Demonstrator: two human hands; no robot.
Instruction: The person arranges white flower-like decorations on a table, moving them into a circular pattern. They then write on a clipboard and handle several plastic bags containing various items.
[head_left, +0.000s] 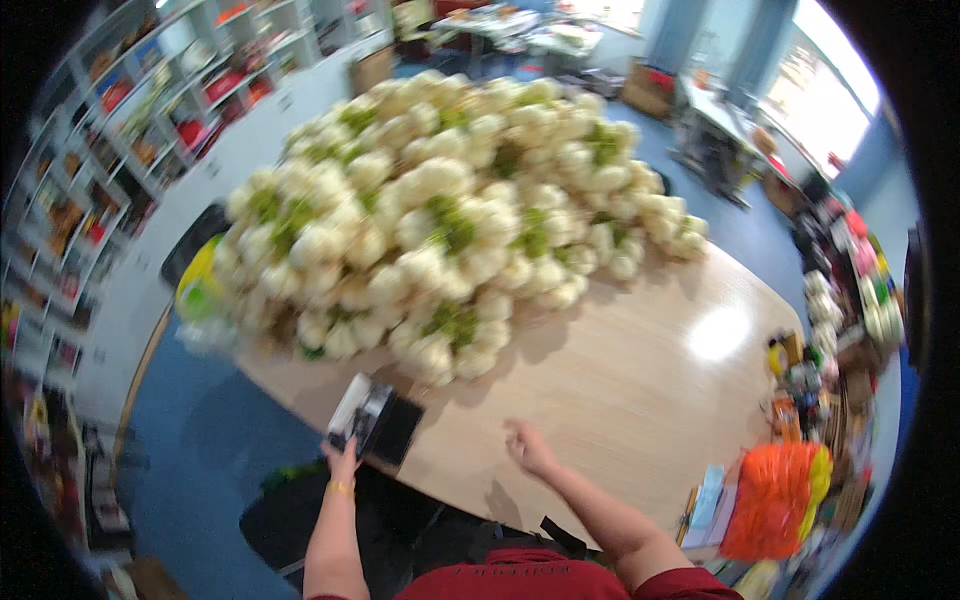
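My left hand (343, 456) grips the near end of a black-and-white box-like object (358, 412) at the table's near left edge. Motion blur hides its details. Against its right side is a flat black piece (399, 429); whether the two are joined, I cannot tell. My right hand (531, 450) hovers over the bare wood-grain tabletop (630, 390), index finger out and the others loosely curled, with nothing visible in it. Beyond both hands rises a large heap of white, garlic-like bulbs in bunches (442, 217) with green centres.
At the right edge lie an orange plastic bag (772, 499), papers (709, 506) and rolls of tape (780, 356). A yellow-green bag (199, 289) is left of the heap. A dark chair (300, 517) stands at the near left. Filled shelves (165, 97) line the left wall.
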